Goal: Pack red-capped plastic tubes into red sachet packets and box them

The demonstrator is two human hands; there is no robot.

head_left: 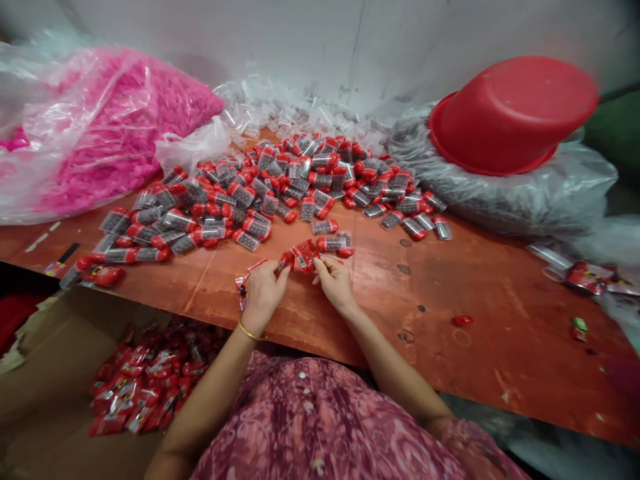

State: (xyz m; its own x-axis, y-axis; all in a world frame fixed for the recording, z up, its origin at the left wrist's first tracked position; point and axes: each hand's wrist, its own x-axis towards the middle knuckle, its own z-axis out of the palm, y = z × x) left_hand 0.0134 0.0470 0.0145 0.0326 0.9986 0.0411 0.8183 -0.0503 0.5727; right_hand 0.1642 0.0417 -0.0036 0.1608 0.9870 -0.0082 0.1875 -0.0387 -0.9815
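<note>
My left hand (266,290), with a gold bangle at the wrist, is closed in a pinch on a small red printed wrapper (287,259). In my right hand (334,281), thumb and fingers close on the lower edge of another red printed wrapper (304,255). The two wrappers meet or overlap between my hands; I cannot tell whether they are joined. More printed wrappers (241,291) lie on the table, partly hidden beneath my left hand. Just beyond my hands are clear tubes with red caps and dark contents (325,227), part of a large pile (260,190).
A bag of pink pieces (120,127) stands back left. Loose clear tubes (300,110) lie along the wall. At right, a red tub (515,113) rests upside down on a bag of dark pieces (490,193). Below left, a cardboard box (45,373) holds red packets (150,380).
</note>
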